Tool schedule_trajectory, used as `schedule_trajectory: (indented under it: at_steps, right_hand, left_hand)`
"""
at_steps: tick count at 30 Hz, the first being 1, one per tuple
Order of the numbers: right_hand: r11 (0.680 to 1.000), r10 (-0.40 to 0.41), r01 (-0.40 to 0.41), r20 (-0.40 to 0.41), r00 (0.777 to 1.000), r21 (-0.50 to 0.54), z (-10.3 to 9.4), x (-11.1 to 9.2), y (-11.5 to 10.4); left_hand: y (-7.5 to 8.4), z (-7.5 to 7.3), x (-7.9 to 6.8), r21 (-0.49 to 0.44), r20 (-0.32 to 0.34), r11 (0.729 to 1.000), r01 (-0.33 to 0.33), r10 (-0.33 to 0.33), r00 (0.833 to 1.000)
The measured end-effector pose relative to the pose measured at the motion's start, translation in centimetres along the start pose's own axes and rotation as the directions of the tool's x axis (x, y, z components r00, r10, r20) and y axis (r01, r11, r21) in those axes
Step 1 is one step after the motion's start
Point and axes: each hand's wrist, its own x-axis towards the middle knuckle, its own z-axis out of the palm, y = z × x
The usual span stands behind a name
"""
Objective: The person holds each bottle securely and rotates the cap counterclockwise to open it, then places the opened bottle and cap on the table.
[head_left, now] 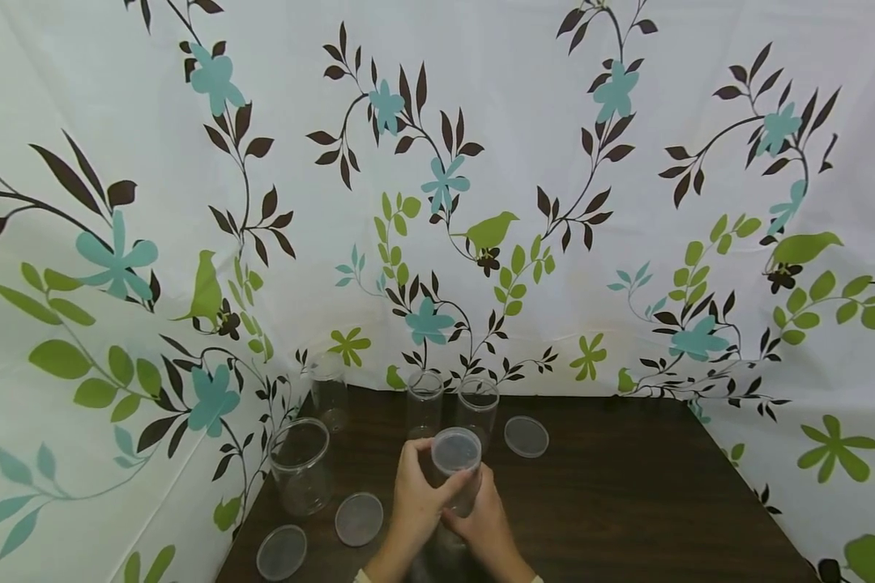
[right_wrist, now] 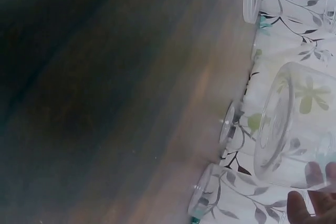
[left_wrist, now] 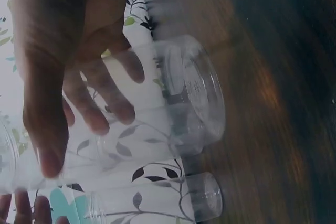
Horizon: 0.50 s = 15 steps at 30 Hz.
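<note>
Both hands hold a clear plastic jar upright over the table, with a translucent lid on its top. My left hand grips the jar's left side, its thumb across the front below the lid. On the other side, my right hand grips the jar lower down. In the left wrist view, fingers of the left hand curve around the clear wall. The jar's base shows in the right wrist view, with fingertips against the wall at the lower right.
A wide open jar stands at left, with a narrower jar behind it. Two more jars stand at the back middle. Loose lids lie at front left, and another lid lies right of the jars. Patterned cloth surrounds the dark table.
</note>
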Motion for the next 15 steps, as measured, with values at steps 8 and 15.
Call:
schedule_trajectory:
  at_steps: [8,15]
  right_hand:
    - [0.985,-0.062,0.035,0.160,0.985,0.166,-1.5,0.6,0.7]
    - [0.890,-0.190,-0.033,0.437,0.879,0.454,-3.2,1.1,1.4]
  left_hand:
    - [-0.5,-2.7,2.2,-0.094,0.259,0.995,0.044,-0.018,0.966]
    - [-0.8,-5.1,4.4,-0.189,0.523,0.982,0.018,0.085,0.848]
